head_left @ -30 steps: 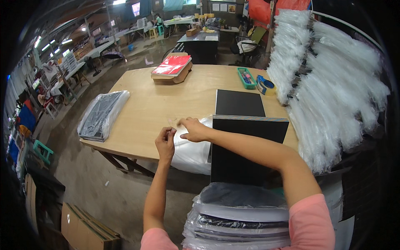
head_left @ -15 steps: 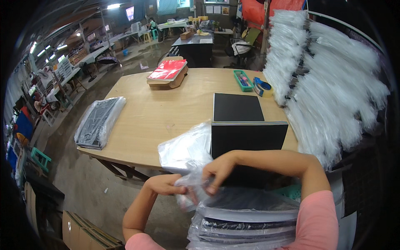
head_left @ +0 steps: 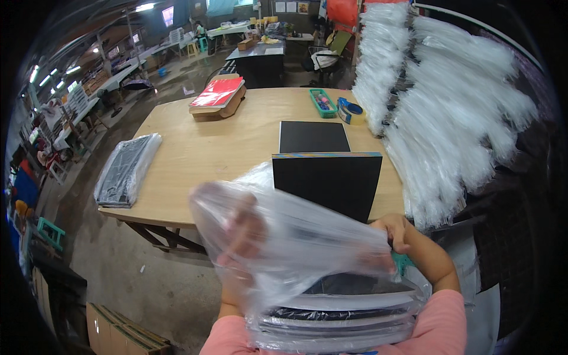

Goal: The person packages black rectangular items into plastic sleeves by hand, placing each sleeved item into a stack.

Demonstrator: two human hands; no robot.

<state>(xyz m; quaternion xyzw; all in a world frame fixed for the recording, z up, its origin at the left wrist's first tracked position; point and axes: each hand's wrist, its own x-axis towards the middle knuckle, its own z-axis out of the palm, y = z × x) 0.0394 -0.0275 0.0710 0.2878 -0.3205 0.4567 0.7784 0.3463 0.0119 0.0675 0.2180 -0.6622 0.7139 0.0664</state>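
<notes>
A clear plastic bag (head_left: 302, 236) is stretched out between my hands in front of my body. My left hand (head_left: 244, 228) shows blurred through the film, inside or behind the bag; I cannot make out how its fingers lie. At the other end, my right hand (head_left: 391, 236) is closed on the bag's edge. Beneath the bag is a stack of plastic-wrapped dark flat items (head_left: 343, 316), close to my body. Just beyond it a black-covered book or pad (head_left: 327, 186) stands upright on the table, its top edge multicoloured. A second black one (head_left: 313, 137) lies behind it.
More clear plastic (head_left: 257, 176) lies on the wooden table (head_left: 195, 148). A wrapped dark bundle (head_left: 125, 171) sits at the left edge, a red-topped stack (head_left: 218, 93) at the back. A green basket (head_left: 323, 103) and tape dispenser (head_left: 350, 111) stand near hanging plastic bags (head_left: 441, 118).
The bunched plastic has been spread into a wide bag. My right hand has moved right with its edge, while my left hand has risen behind or inside the film. The view has shifted slightly.
</notes>
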